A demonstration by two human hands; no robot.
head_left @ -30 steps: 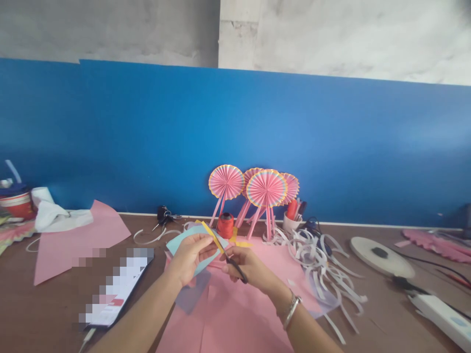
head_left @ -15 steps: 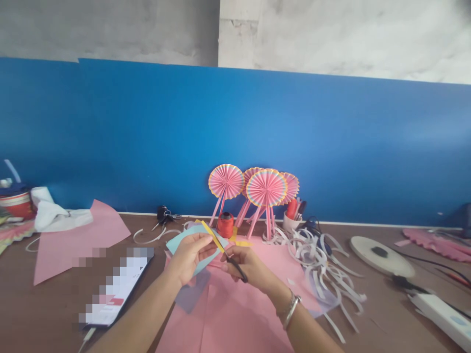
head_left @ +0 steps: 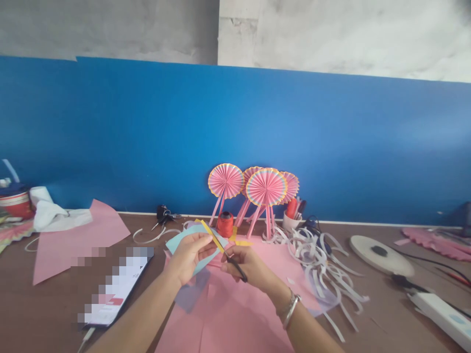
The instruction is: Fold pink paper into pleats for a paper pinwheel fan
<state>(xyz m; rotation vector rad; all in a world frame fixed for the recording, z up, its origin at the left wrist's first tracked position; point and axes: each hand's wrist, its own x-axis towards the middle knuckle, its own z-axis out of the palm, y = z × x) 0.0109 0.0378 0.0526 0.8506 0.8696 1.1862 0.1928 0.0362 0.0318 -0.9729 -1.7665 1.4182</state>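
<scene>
My left hand [head_left: 189, 257] pinches a small stack of light blue and yellow paper [head_left: 179, 240] just above the table. My right hand [head_left: 250, 267] is closed around black-handled scissors [head_left: 237, 267], whose blades meet the yellow edge of the paper [head_left: 211, 232]. Both hands hover over a large pink paper sheet [head_left: 235, 314] spread on the brown table [head_left: 44, 314]. A silver bangle [head_left: 290, 309] circles my right wrist.
Pink pleated paper fans [head_left: 253, 189] lean on the blue wall behind a red thread spool [head_left: 225, 224]. Curled white paper strips [head_left: 324, 264] lie right. A phone [head_left: 117, 289] and another pink sheet [head_left: 73, 240] lie left. A round white base [head_left: 380, 255] and power strip [head_left: 441, 314] sit far right.
</scene>
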